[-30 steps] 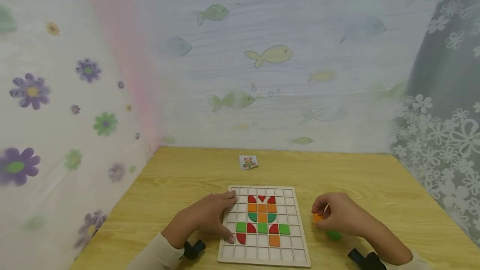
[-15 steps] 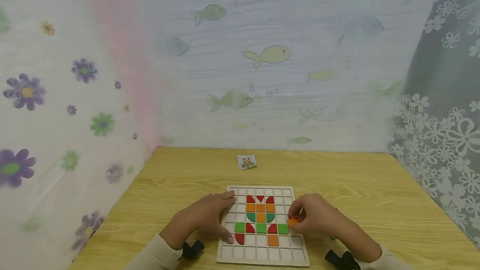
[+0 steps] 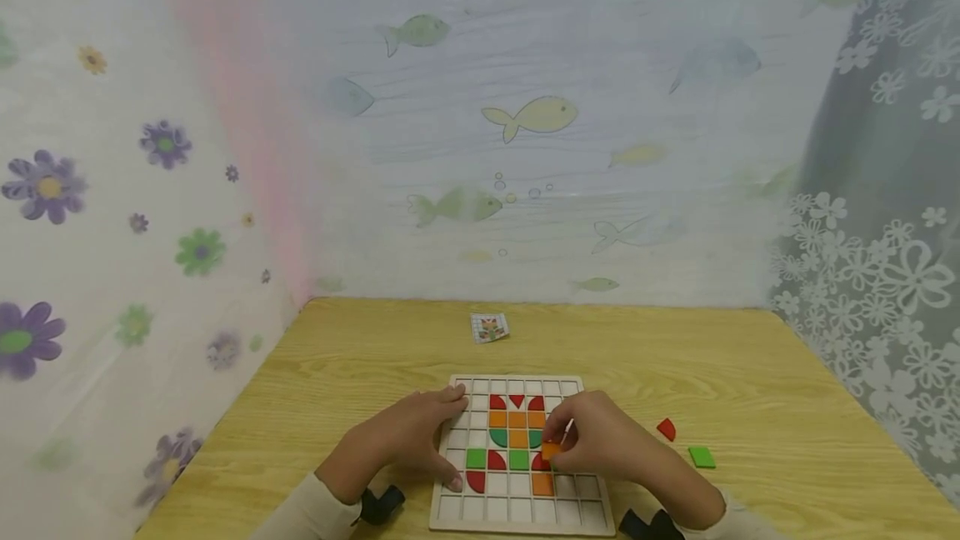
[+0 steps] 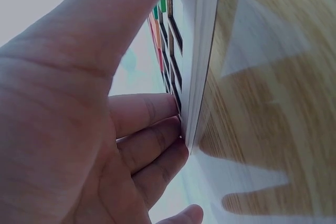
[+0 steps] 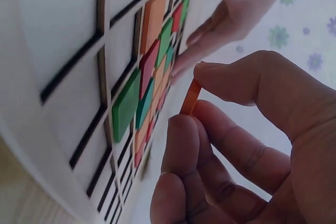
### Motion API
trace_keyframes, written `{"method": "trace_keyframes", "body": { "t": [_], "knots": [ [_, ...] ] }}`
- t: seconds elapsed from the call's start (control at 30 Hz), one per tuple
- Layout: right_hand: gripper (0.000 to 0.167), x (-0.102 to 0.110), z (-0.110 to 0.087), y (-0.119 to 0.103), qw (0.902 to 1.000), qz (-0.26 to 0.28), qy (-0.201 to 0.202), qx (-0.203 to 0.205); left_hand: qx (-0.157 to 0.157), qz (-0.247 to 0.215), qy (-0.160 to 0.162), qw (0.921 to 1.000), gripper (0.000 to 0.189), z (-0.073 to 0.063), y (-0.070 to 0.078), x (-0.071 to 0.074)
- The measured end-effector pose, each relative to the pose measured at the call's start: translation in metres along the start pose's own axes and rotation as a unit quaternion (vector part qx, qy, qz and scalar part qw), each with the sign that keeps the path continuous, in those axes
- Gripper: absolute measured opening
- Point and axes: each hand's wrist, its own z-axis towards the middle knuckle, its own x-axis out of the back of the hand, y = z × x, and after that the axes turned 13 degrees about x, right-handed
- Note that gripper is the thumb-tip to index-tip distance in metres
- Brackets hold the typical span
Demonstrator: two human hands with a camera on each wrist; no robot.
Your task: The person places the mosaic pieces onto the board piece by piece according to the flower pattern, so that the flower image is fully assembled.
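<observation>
A light wooden grid board (image 3: 517, 515) lies in front of me with flat coloured tiles set in its cells. My left hand (image 3: 393, 436) rests along its left edge, thumb and fingers spread apart. In the left wrist view, fingertips (image 4: 170, 156) touch the board's side. My right hand (image 3: 600, 436) is over the right part of the board. It pinches an orange tile (image 5: 191, 98) between thumb and fingers, tilted on edge above the cells. In the head view the held tile overlaps a red quarter-round tile (image 3: 540, 462). A lone orange square (image 3: 543, 484) sits just below that.
On the table right of the board lie a red quarter-round piece (image 3: 667, 429) and a green square (image 3: 702, 457). A small picture card (image 3: 490, 328) with a tile pattern lies toward the back. Printed curtains hang behind the table and at both sides.
My right hand has carried the orange tile leftward from the table to over the board, uncovering the red and green pieces at the right. My left hand has stayed on the board's edge.
</observation>
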Motion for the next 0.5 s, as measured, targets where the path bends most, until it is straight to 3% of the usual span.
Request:
{"method": "trace_keyframes", "body": {
  "t": [0.5],
  "knots": [
    [0.019, -0.027, 0.014, -0.02, 0.9987, 0.049, -0.017, -0.004, 0.007, -0.006, 0.001, 1.0, 0.114, -0.001, 0.001, -0.001]
  ]
}}
